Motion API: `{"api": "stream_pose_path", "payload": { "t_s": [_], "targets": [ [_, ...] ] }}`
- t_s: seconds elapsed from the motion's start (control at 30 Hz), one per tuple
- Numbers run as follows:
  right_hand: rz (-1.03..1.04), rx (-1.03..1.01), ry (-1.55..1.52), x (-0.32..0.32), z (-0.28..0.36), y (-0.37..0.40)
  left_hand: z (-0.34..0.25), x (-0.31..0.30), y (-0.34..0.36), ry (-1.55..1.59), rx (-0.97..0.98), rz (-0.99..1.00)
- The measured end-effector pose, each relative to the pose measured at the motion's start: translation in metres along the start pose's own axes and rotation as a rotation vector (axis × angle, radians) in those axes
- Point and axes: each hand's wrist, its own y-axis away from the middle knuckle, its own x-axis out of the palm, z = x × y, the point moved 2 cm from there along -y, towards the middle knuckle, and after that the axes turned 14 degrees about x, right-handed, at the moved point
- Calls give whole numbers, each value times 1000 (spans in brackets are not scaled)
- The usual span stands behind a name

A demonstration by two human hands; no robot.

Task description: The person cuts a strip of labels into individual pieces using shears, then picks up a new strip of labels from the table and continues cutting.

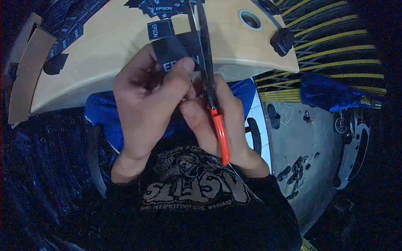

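Observation:
Between the thumb and fingers of my left hand (146, 96) is a black EPSON label (169, 50), its white lettering partly covered by the thumb. My right hand (226, 117) is closed around scissors (220, 136) with a red handle. The long blades point up and away from me, crossing the label's right side in this view. Both hands are close together, in front of the table's near edge. Just beyond the held label, a small EPSON label (160, 29) lies on the table.
The pale wooden table (113, 46) has a curved front edge. More black labels (163, 8) are heaped at its far side and strips of them lie at left. A cardboard piece (31, 75), a roll of tape (250, 19) and a dark object (282, 41) are near the edges.

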Motion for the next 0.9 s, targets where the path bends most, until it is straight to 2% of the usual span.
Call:
{"api": "stream_pose_path", "payload": {
  "t_s": [0.63, 0.73, 0.8, 0.83, 0.9],
  "targets": [
    [-44, 65, 134, -2, 0, 2, 5, -6, 1, -34, 59, -4],
    [23, 62, -40, -3, -6, 3, 3, -4, 1, -32, 49, -5],
    [33, -119, -48, -4, -9, -1, 2, -2, 1, -83, 29, -24],
    [33, -117, -49, -4, -7, 1, 2, 0, 1, -83, 28, -24],
    [62, 51, -94, -4, -5, 1, 4, 1, 0, -59, 37, -11]
  ]
}}
